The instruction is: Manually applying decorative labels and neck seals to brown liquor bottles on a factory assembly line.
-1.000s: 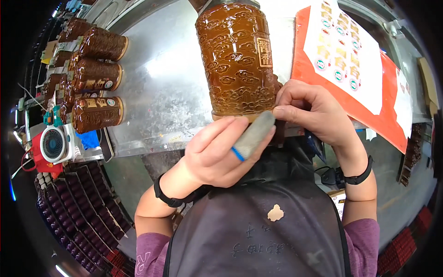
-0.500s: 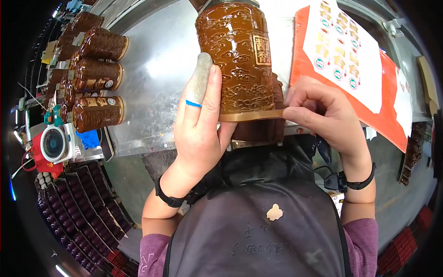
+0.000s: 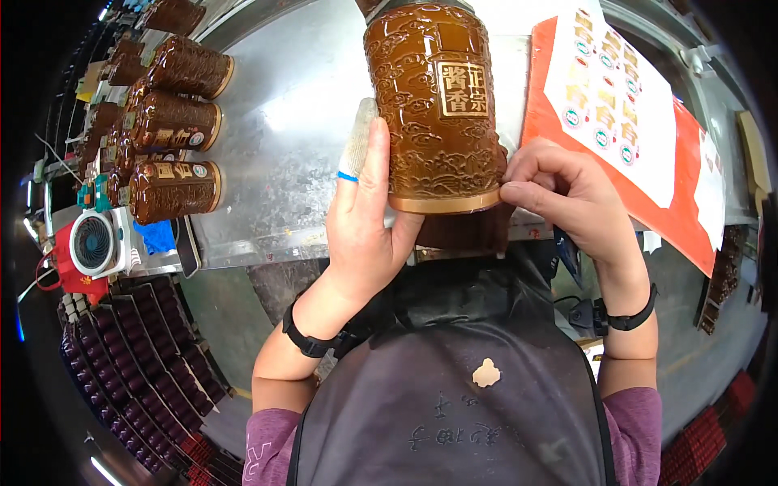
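A glossy brown jar (image 3: pixel 429 154) with raised cloud patterns and a gold-framed panel is held over the near edge of the metal table (image 3: pixel 275 154). A gold strip (image 3: pixel 446 204) runs around its base. My left hand (image 3: pixel 361 227) is closed against the jar's left side, fingers along the wall and thumb under the base; a grey finger sleeve (image 3: pixel 356 142) with a blue edge covers one finger. My right hand (image 3: pixel 571 190) is pinched at the strip's right end, thumb and forefinger touching the jar's lower right edge. The jar's back is hidden.
Several similar brown jars (image 3: pixel 174 188) lie on their sides at the left of the table. On the right, a sticker sheet (image 3: pixel 640 154) rests on an orange sheet (image 3: pixel 539 105). A small white fan (image 3: pixel 94 243) stands at far left, above racks of dark purple items (image 3: pixel 121 348).
The jar has turned, bringing its gold panel further into view. The strip's right end, earlier stretched out from the base, now lies close against it. Both hands stay on the jar.
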{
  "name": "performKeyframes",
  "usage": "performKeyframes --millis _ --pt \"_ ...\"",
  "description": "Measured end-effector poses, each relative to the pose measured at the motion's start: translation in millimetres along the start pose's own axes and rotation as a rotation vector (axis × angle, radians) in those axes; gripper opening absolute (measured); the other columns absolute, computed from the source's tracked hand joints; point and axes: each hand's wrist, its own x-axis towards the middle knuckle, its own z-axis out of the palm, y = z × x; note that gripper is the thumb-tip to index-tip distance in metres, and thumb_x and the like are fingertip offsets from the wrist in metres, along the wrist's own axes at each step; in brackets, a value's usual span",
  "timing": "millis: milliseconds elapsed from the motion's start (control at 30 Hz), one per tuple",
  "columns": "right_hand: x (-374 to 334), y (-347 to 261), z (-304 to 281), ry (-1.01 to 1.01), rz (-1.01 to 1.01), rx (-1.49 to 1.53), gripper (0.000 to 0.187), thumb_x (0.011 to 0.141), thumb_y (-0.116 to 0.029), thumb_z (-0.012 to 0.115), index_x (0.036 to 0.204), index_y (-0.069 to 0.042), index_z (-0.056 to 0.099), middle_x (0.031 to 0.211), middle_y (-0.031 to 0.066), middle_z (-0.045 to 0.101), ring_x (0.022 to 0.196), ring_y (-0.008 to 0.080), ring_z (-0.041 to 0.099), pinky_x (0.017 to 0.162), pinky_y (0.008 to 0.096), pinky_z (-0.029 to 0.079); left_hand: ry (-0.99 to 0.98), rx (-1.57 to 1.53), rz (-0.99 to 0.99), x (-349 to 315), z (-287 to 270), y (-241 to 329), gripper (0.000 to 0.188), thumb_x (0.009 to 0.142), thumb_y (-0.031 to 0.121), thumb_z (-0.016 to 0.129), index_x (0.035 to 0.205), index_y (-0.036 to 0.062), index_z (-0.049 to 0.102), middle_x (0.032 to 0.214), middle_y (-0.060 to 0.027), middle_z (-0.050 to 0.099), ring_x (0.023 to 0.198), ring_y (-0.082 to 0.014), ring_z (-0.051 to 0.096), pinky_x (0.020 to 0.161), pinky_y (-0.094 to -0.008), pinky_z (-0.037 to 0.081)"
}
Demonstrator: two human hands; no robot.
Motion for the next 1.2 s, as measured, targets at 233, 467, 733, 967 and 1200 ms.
performKeyframes --millis 233,467,733,967,1200 --pt "4.4 5.7 0.0 -0.037 0.055 0.051 0.018 0.087 -0.02 0.077 0.083 -0.006 0.066 0.061 -0.0115 0.038 0.056 0.0009 0.032 0.049 0.022 0.025 0.006 -0.012 0.148 -11.6 -23.2 7.7 0.047 0.087 0.012 0.072 0.128 -0.0066 0.06 0.127 -0.0264 0.061 0.119 -0.0416 0.059 0.099 -0.0447 0.05" --pt "6.5 6.9 -0.5 -0.066 0.087 0.053 0.018 0.088 -0.02 0.077 0.082 -0.007 0.067 0.06 -0.0121 0.039 0.056 0.0001 0.032 0.049 0.0216 0.025 -0.041 0.113 0.313 -10.7 -33.0 17.2 0.026 0.082 0.009 0.071 0.107 -0.0013 0.073 0.109 -0.0163 0.069 0.107 -0.033 0.066 0.084 -0.0387 0.06" --pt "4.7 -0.1 1.1 -0.09 0.129 0.084 0.017 0.091 -0.019 0.073 0.082 -0.005 0.068 0.062 -0.0114 0.045 0.058 -0.0009 0.036 0.051 0.0205 0.028 0.036 0.115 0.526 8.9 -13.5 20.7 0.027 0.076 0.004 0.072 0.102 0.0046 0.076 0.109 -0.0152 0.067 0.1 -0.0275 0.066 0.073 -0.0351 0.06" --pt "5.0 -0.7 3.0 -0.114 0.123 0.154 0.019 0.093 -0.019 0.071 0.083 -0.003 0.068 0.065 -0.0104 0.049 0.06 -0.0012 0.04 0.052 0.0203 0.031 0.056 0.245 0.659 10.5 1.9 25.1 0.027 0.08 0.017 0.072 0.106 0.0118 0.076 0.112 -0.009 0.067 0.113 -0.0254 0.056 0.089 -0.0376 0.053" --pt "2.7 -0.5 5.7 -0.104 0.115 0.156 0.02 0.092 -0.019 0.072 0.082 -0.003 0.067 0.065 -0.0095 0.05 0.06 -0.0011 0.041 0.052 0.0203 0.031 -0.01 0.193 0.157 5.8 -18.2 22.1 0.058 0.073 0.015 0.081 0.127 0.0038 0.065 0.133 -0.0166 0.058 0.126 -0.0367 0.051 0.1 -0.0454 0.048"
